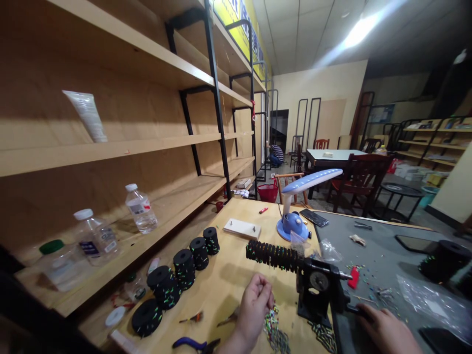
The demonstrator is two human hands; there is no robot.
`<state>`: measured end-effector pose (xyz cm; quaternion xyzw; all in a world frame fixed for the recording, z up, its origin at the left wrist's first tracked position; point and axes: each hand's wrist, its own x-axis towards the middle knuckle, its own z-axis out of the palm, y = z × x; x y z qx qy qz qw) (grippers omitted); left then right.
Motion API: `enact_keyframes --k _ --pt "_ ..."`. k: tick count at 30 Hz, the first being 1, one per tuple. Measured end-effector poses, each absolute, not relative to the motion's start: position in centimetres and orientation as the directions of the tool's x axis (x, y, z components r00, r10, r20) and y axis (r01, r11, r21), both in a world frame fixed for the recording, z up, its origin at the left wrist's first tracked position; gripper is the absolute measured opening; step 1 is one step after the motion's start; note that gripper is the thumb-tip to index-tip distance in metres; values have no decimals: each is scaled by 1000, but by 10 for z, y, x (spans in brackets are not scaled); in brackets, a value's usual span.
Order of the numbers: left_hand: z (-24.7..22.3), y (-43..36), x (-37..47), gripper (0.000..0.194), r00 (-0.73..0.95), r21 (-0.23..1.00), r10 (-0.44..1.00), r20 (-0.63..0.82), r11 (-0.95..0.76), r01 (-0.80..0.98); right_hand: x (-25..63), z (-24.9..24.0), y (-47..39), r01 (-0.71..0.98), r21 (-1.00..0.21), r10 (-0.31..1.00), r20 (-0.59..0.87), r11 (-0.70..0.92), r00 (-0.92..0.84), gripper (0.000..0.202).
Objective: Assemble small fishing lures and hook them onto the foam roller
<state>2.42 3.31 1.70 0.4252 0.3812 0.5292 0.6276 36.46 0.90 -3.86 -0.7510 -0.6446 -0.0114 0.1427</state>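
R hand (383,327) clasps blk winder's (319,282) crank (353,309); L hand (257,296) bunched nr multicol bits (275,330), can't tell if gripping any.

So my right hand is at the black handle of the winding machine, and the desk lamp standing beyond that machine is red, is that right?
Not quite: the desk lamp is blue, not red, as the head view shows. The rest holds: it stands beyond the winding machine, and your right hand is at the machine's black handle.
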Motion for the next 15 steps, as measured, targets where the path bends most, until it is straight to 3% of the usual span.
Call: enact_keyframes --k 3,8,10,12,15 --pt "19 34 24 43 168 933 986 -15 74 -353 365 -40 10 972 -196 978 138 -127 155 34" --pt "28 32 20 43 197 922 980 -22 96 -375 365 -30 6 979 -127 972 153 -158 177 37" --pt "33 32 15 43 203 916 978 -37 114 -384 358 -14 0 979 -98 946 254 -180 200 39" --pt "40 32 10 43 215 913 975 -52 134 -385 339 11 -5 987 -98 875 457 -127 158 37" --pt "50 34 5 45 247 910 967 -64 159 -384 287 58 -2 985 -59 714 697 161 -74 29"
